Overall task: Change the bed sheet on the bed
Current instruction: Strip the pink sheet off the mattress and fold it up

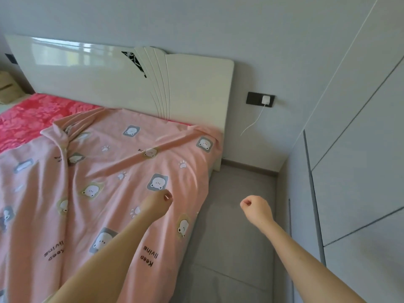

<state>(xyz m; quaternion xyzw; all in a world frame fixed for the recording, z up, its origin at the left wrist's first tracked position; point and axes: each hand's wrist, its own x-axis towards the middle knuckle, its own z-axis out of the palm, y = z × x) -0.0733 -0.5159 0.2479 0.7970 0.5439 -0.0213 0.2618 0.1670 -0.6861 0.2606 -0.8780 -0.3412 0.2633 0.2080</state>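
1. Two hands curled: left hand (pixel 157 204) over pink bear-print cotton sheet (pixel 109 171), pinch unclear; right hand (pixel 255 208) fisted, empty, 3 o'clock.
2. Sheet rumpled, red quilted mattress cover (pixel 32 114) bare at 10 o'clock; spreading looks unfinished.

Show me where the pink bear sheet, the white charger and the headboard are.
pink bear sheet (pixel 122 162), head view, plain pink cloth between the bear prints
white charger (pixel 265 99), head view, its square plug body
headboard (pixel 87 84), head view, glossy left panel
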